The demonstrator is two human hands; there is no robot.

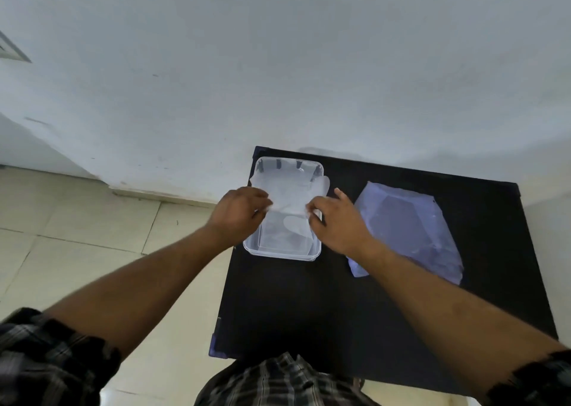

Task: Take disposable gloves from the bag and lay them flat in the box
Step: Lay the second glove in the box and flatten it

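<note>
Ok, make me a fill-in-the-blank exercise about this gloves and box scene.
1. Both hands hold a glove over the clear ____.
2. The bag lies to the ____ of the box.
3. The table top is ____ in colour.
4. The left hand and right hand are ____, without gloves on.

Missing words: box; right; black; bare

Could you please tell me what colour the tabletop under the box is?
Black, seen in the head view: tabletop, box.

No text, label or number can be read on anything here
</note>
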